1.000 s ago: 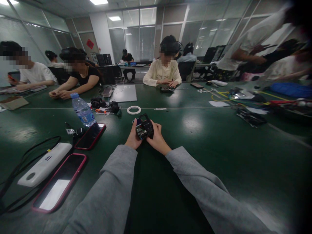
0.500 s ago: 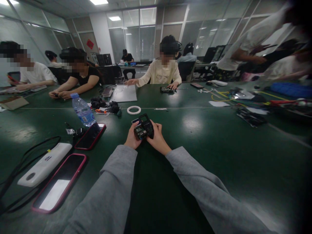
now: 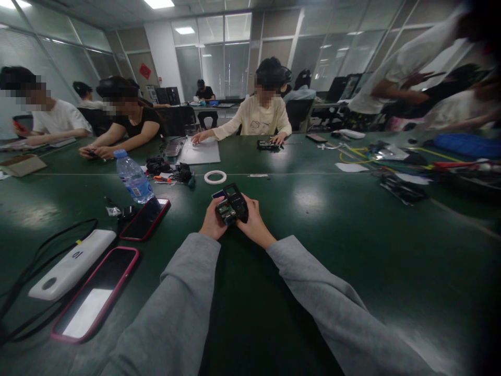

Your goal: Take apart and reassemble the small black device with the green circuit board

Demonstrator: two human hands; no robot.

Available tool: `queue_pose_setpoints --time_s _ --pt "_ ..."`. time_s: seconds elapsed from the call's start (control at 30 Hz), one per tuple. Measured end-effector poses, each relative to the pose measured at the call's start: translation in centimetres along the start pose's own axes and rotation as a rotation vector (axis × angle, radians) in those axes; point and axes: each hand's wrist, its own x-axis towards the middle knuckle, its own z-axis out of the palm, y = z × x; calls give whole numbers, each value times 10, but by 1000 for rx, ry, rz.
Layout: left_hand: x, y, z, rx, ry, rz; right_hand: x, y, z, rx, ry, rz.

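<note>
Both hands meet in front of me over the green table (image 3: 352, 250). My left hand (image 3: 212, 222) is closed on a small green circuit board (image 3: 226, 211) with metal connectors along its edge. A small display-like piece (image 3: 218, 194) shows just behind the left fingers; whether it is joined to the board I cannot tell. My right hand (image 3: 253, 222) grips a black plastic case (image 3: 237, 202) with a rectangular opening at its top. Board and case are side by side and touch or nearly touch. The fingertips underneath are hidden.
A white tape roll (image 3: 215, 177) lies just beyond my hands. To the left are a water bottle (image 3: 134, 177), two phones (image 3: 145, 219), a white power bank (image 3: 74, 263) and black cables. A co-worker (image 3: 264, 112) sits opposite; cables and parts (image 3: 403, 188) lie at right.
The board in my left hand has tilted slightly, so more of its face shows. Across the table, the co-worker's outstretched hand has moved left over the silver panel.
</note>
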Motion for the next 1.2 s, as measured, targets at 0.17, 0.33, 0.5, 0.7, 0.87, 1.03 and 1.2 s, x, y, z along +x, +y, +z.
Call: queue_pose_setpoints --time_s 0.17,0.33,0.5,0.7,0.87,1.03,1.2 --pt "-1 0 0 29 10 -10 2 3 -2 2 -28 -8" --pt "1 -1 -1 29 21 3 2 5 -1 26 -28 -26" --pt "3 -1 -2 -30 13 25 0 4 0 36 -42 -29" --pt "0 1 -1 -37 5 7 0 4 -1 43 -52 -35" --pt "-1 1 0 -22 0 19 0 4 -1 36 -61 -25" --pt "0 1 -1 -38 4 23 0 -1 -2 4 -67 -20" --pt "1 1 -2 -49 -1 16 0 -3 -2 -27 -65 -29"
